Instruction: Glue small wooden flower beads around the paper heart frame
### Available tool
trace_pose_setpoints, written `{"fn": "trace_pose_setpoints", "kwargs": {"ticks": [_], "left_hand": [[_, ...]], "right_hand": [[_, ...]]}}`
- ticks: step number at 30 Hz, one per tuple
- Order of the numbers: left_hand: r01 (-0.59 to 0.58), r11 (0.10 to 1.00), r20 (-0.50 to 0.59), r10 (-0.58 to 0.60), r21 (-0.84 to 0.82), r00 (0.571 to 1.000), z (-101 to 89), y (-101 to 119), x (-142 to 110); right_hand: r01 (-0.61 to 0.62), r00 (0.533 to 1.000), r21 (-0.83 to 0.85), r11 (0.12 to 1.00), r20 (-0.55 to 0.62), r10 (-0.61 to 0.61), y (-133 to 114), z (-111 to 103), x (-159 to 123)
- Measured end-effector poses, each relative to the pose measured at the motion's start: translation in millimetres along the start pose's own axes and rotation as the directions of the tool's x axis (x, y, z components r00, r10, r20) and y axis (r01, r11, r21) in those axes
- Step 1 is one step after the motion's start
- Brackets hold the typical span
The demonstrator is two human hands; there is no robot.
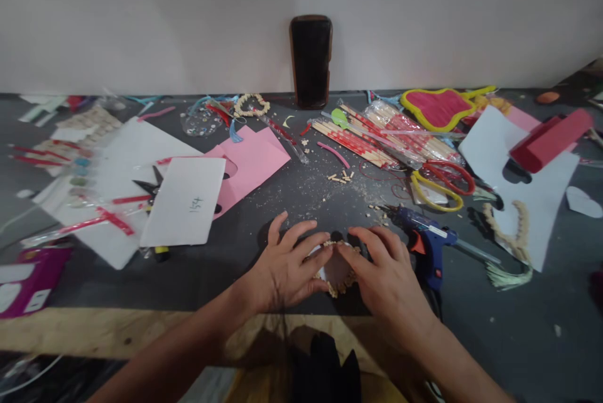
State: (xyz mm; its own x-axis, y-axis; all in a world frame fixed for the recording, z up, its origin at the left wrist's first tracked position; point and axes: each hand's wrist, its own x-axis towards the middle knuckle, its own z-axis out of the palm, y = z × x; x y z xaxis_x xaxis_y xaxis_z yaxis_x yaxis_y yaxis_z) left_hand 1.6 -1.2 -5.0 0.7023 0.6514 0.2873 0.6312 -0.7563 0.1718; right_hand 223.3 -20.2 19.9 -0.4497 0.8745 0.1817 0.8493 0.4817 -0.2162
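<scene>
Dark tabletop (522, 327): wood-rimmed piece (336, 270) between left hand (285, 268) and right hand (389, 271), both gripping it.

Handwritten number (195, 204), seemingly "154", stands sideways on the white card (176, 202). Label (36, 301) on purple packet (53, 270), left of card: illegible.

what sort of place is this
Most likely a craft worktable, though little of the room shows. A blue glue gun and scissors with red and yellow handles lie on it, and the left hand and right hand touch a small piece edged with tan bits.
</scene>
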Motion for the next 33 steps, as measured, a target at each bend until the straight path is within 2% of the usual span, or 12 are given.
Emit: {"fn": "trace_pose_setpoints", "kwargs": {"ticks": [11, 24, 27, 30, 33], "left_hand": [[0.012, 1.000, 0.035, -0.012, -0.008, 0.999, 2.8, -0.9, -3.6], [0.019, 0.996, 0.001, -0.019, -0.091, 1.000, -1.4, -3.3, -3.3], [0.067, 0.989, -0.074, -0.078, -0.135, 0.994, -0.2, -3.2, -3.4], [0.165, 0.968, -0.152, -0.194, -0.189, 0.969, 0.1, -2.4, -2.2], [0.251, 0.940, -0.146, -0.288, -0.231, 0.946, -1.7, -1.0, 2.3]], "right_hand": [[0.044, 0.998, -0.038, 0.998, -0.035, -0.045, 1.1, 4.5, 0.7], [0.039, 0.999, -0.087, 0.995, -0.009, -0.040, -1.4, 4.9, -0.5], [0.035, 0.999, -0.081, 0.996, -0.012, -0.037, -2.8, 4.4, -0.4], [0.030, 1.000, -0.063, 0.998, -0.006, -0.031, -4.2, 3.5, 0.2], [0.021, 1.000, -0.047, 0.999, 0.012, -0.021, -4.8, 2.7, 1.3]]}}
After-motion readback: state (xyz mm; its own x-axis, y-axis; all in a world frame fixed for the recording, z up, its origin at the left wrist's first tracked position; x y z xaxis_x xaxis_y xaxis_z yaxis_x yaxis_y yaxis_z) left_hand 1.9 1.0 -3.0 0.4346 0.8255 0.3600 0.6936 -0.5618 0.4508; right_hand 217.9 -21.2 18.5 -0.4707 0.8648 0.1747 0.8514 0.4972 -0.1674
